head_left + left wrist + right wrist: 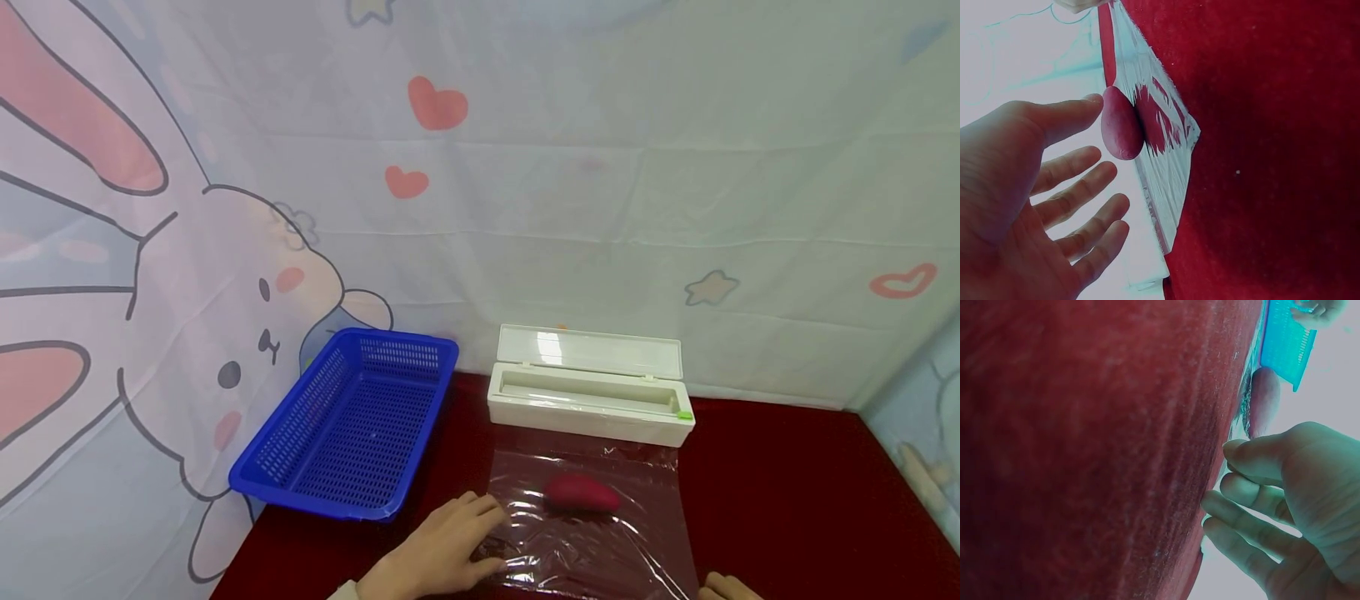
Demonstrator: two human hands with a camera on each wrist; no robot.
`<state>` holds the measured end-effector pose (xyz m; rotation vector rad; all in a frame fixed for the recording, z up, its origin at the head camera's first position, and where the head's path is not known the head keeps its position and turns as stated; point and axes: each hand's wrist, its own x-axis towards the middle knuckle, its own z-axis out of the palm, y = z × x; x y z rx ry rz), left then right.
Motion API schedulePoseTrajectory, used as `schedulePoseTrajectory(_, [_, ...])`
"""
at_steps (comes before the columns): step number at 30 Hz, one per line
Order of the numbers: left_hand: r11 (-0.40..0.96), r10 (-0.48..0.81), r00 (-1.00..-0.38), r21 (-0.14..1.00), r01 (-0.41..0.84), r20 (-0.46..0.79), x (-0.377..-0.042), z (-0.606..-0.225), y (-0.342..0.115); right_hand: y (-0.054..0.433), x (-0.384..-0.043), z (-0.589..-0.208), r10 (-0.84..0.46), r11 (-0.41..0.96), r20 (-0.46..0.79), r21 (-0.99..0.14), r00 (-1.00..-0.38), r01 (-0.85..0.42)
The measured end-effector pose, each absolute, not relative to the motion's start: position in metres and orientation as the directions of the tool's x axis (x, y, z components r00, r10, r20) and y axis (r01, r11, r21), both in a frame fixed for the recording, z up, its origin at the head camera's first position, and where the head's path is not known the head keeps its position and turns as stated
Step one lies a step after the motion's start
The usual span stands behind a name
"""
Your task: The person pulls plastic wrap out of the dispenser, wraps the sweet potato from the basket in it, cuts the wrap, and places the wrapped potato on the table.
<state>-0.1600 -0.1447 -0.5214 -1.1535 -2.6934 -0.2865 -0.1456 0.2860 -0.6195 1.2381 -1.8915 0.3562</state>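
A purple-red sweet potato (pixel 581 493) lies on a sheet of cling film (pixel 585 550) spread over the dark red cloth. Behind it stands a white cling film dispenser (pixel 588 412) with its lid up, and the sheet runs up to its front. My left hand (pixel 442 546) is over the film's left edge, fingers spread and nothing gripped; the left wrist view has its thumb beside the sweet potato (pixel 1122 124). By the film's near right corner is my right hand (pixel 726 587), mostly cut off in the head view. The right wrist view shows its fingers (pixel 1250 531) loosely bent, low over the cloth.
A blue plastic basket (pixel 243 479) with slotted sides stands to the left of the dispenser. The dispenser has a small green slider (pixel 684 415) at its right end. Behind the table hangs a printed curtain (pixel 570 192). Red cloth (pixel 795 492) extends to the right.
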Motion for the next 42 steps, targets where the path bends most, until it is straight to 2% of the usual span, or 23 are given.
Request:
schedulePoseTrajectory(7, [0.679, 0.687, -0.692, 0.145, 0.72, 0.221, -0.155, -0.524, -0.15, 0.288, -0.155, -0.625, -0.635, 0.397, 0.77, 0.248, -0.069, -0.884])
schedulePoseTrajectory(14, [0.68, 0.703, -0.698, 0.157, 0.716, 0.138, -0.152, -0.526, -0.155, 0.288, -0.157, -0.627, -0.626, 0.38, 0.777, 0.229, -0.067, -0.896])
schedulePoseTrajectory(18, [0.667, 0.717, -0.683, 0.149, 0.73, 0.137, -0.151, -0.53, -0.158, 0.288, -0.156, -0.625, -0.632, 0.361, 0.773, 0.235, -0.052, -0.902])
schedulePoseTrajectory(25, [0.66, 0.721, -0.681, 0.171, 0.731, 0.13, -0.151, -0.534, -0.161, 0.288, -0.154, -0.622, -0.625, 0.357, 0.778, 0.214, -0.062, -0.909])
schedulePoseTrajectory(30, [0.683, 0.704, -0.703, 0.181, 0.708, 0.095, -0.15, -0.533, -0.162, 0.289, -0.155, -0.624, -0.626, 0.368, 0.779, 0.252, -0.038, -0.895])
schedulePoseTrajectory(34, [0.7, 0.692, -0.719, 0.178, 0.692, 0.07, -0.149, -0.534, -0.162, 0.289, -0.159, -0.625, -0.636, 0.341, 0.772, 0.292, 0.01, -0.894])
schedulePoseTrajectory(40, [0.715, 0.678, -0.733, 0.191, 0.673, 0.046, -0.148, -0.537, -0.164, 0.29, -0.156, -0.622, -0.663, 0.322, 0.749, 0.257, -0.023, -0.911])
schedulePoseTrajectory(42, [0.718, 0.672, -0.74, 0.21, 0.664, 0.042, -0.148, -0.538, -0.164, 0.293, -0.156, -0.62, -0.675, 0.327, 0.736, 0.224, -0.061, -0.918])
